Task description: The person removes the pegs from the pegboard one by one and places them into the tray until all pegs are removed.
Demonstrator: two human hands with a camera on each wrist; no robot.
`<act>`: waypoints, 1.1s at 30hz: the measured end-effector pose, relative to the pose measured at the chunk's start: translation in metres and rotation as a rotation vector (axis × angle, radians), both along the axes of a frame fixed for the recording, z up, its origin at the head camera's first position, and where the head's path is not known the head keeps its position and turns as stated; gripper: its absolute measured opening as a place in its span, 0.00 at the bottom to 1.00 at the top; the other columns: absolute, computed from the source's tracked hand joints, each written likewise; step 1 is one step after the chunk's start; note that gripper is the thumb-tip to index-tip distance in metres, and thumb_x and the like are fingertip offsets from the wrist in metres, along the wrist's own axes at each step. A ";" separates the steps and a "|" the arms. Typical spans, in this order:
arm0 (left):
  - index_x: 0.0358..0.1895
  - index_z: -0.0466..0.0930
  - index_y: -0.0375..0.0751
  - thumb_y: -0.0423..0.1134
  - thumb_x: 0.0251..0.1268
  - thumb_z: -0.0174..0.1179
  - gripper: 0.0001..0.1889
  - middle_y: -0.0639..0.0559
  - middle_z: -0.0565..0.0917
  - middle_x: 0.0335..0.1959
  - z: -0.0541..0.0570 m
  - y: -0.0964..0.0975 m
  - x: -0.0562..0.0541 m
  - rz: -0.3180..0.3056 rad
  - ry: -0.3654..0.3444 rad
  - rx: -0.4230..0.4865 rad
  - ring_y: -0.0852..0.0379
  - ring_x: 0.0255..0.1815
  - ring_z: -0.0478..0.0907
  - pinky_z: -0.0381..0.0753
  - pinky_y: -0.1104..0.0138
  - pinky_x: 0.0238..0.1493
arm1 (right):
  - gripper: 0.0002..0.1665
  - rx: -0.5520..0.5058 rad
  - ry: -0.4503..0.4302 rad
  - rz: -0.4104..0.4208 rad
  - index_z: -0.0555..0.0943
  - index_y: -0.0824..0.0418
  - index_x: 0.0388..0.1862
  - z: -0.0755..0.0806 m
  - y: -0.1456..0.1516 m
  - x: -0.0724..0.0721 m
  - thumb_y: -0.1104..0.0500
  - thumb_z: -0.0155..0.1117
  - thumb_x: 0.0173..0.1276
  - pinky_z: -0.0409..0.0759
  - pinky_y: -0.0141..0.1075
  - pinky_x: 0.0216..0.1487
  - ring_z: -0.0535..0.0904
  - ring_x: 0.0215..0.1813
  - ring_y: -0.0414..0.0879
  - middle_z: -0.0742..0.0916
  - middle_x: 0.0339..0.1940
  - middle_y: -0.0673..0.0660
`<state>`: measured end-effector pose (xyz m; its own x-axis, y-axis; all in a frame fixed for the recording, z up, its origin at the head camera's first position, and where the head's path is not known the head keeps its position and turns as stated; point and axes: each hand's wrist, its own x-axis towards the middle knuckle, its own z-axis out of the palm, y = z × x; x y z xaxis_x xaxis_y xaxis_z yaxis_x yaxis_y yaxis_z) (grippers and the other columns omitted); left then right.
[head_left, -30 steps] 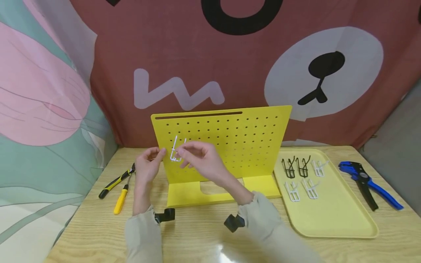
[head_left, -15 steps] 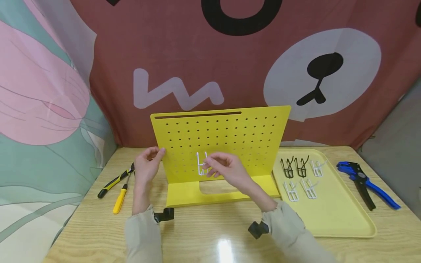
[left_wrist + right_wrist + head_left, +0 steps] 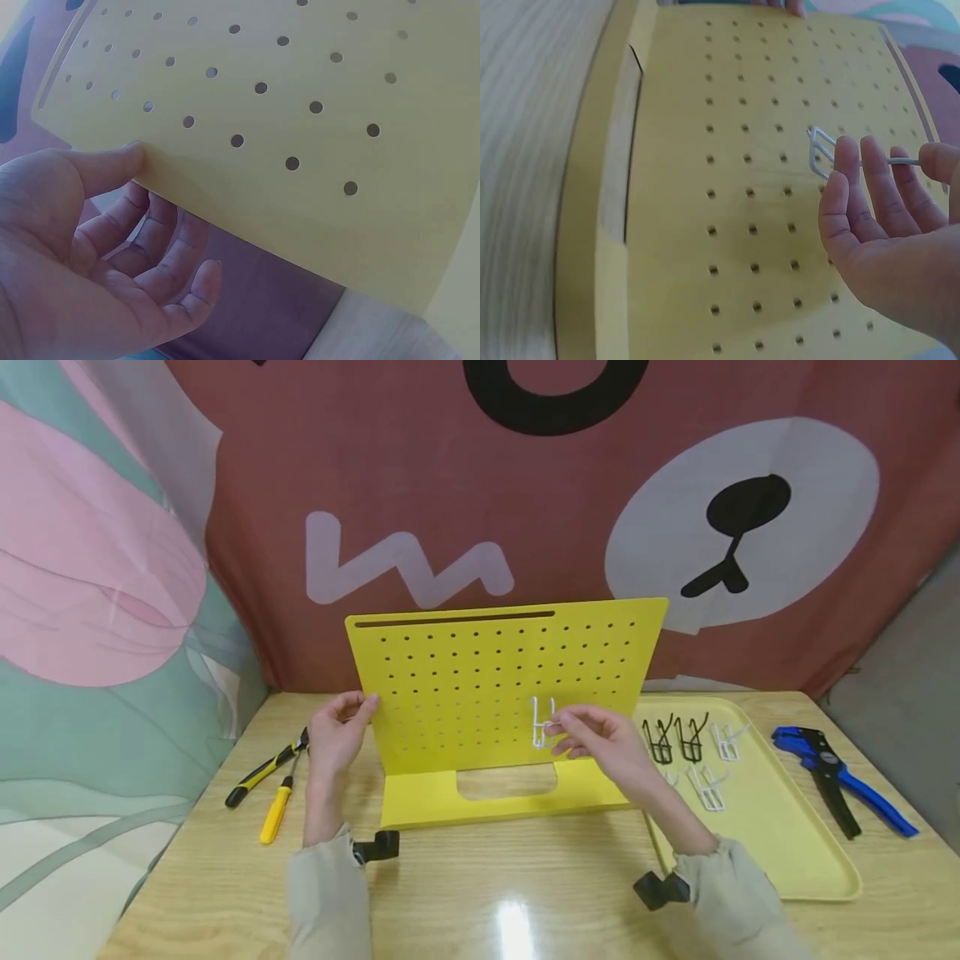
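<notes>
A yellow pegboard (image 3: 442, 727) with rows of holes stands upright on its base on the table. My left hand (image 3: 339, 735) pinches its left edge, the thumb (image 3: 112, 166) on the front face and the fingers behind, as the left wrist view shows. In front of the board's right half, my right hand (image 3: 603, 743) pinches a white wire pegboard hook (image 3: 538, 727) between thumb and fingertips. The hook's rectangular wire end (image 3: 821, 154) points toward the board face in the right wrist view; part of the hook is hidden behind the fingers.
A yellow tray (image 3: 780, 860) at the right bears black hooks (image 3: 690, 742) and white hooks (image 3: 707, 789). Beyond it lie blue-handled wire strippers (image 3: 832, 768). Black-and-yellow pliers (image 3: 262, 778) and a yellow-handled screwdriver (image 3: 276, 812) lie at the left. A printed cloth hangs behind.
My right hand has carried the white hook rightward across the front of the board, from the left side to the right half. My left hand has stayed at the board's left edge.
</notes>
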<state>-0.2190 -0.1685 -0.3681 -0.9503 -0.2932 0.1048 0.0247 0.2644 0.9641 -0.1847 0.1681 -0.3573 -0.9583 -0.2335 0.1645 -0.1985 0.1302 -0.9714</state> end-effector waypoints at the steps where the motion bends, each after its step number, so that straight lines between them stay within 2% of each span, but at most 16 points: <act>1: 0.46 0.79 0.33 0.46 0.67 0.60 0.18 0.48 0.79 0.38 0.000 0.000 0.000 0.000 0.002 -0.001 0.57 0.39 0.73 0.69 0.66 0.44 | 0.20 -0.011 0.005 -0.010 0.76 0.73 0.51 0.001 0.007 0.000 0.55 0.55 0.74 0.82 0.37 0.40 0.85 0.37 0.49 0.87 0.42 0.60; 6: 0.46 0.79 0.33 0.46 0.67 0.60 0.17 0.48 0.80 0.38 0.000 0.000 -0.001 0.007 0.009 -0.014 0.57 0.39 0.74 0.69 0.66 0.42 | 0.17 -0.066 0.047 -0.017 0.77 0.71 0.49 0.008 0.043 0.002 0.56 0.53 0.75 0.82 0.34 0.39 0.85 0.37 0.46 0.88 0.40 0.53; 10: 0.47 0.79 0.33 0.46 0.67 0.60 0.18 0.47 0.79 0.39 0.001 0.000 0.000 0.009 0.001 -0.019 0.58 0.39 0.74 0.69 0.65 0.43 | 0.15 -0.055 0.084 -0.026 0.78 0.69 0.49 0.011 0.070 0.006 0.58 0.52 0.76 0.82 0.32 0.38 0.85 0.37 0.44 0.88 0.39 0.52; 17: 0.48 0.79 0.33 0.46 0.67 0.60 0.18 0.45 0.80 0.41 0.000 0.000 0.000 0.003 -0.009 -0.011 0.56 0.41 0.74 0.70 0.65 0.44 | 0.12 -0.028 0.090 -0.051 0.80 0.60 0.50 0.008 0.121 0.013 0.61 0.49 0.77 0.81 0.30 0.37 0.86 0.39 0.42 0.88 0.40 0.49; 22: 0.48 0.78 0.33 0.46 0.67 0.60 0.18 0.45 0.80 0.42 0.001 -0.001 0.000 0.011 -0.021 -0.011 0.56 0.41 0.74 0.69 0.65 0.45 | 0.13 0.035 0.086 -0.084 0.80 0.59 0.50 0.000 0.154 0.019 0.61 0.48 0.77 0.81 0.30 0.37 0.85 0.40 0.41 0.88 0.41 0.48; 27: 0.47 0.79 0.33 0.45 0.67 0.60 0.17 0.46 0.80 0.40 0.001 0.000 -0.001 -0.004 -0.002 -0.009 0.57 0.40 0.74 0.70 0.66 0.42 | 0.14 0.092 0.082 -0.108 0.79 0.60 0.51 -0.010 0.187 0.028 0.63 0.46 0.78 0.81 0.30 0.36 0.85 0.39 0.40 0.88 0.41 0.48; 33: 0.47 0.79 0.33 0.45 0.67 0.61 0.17 0.47 0.80 0.40 0.001 0.001 0.000 -0.002 -0.008 0.002 0.58 0.40 0.74 0.70 0.66 0.43 | 0.14 0.256 -0.006 -0.210 0.79 0.49 0.51 -0.028 0.221 0.046 0.58 0.44 0.79 0.80 0.29 0.36 0.85 0.39 0.38 0.87 0.40 0.42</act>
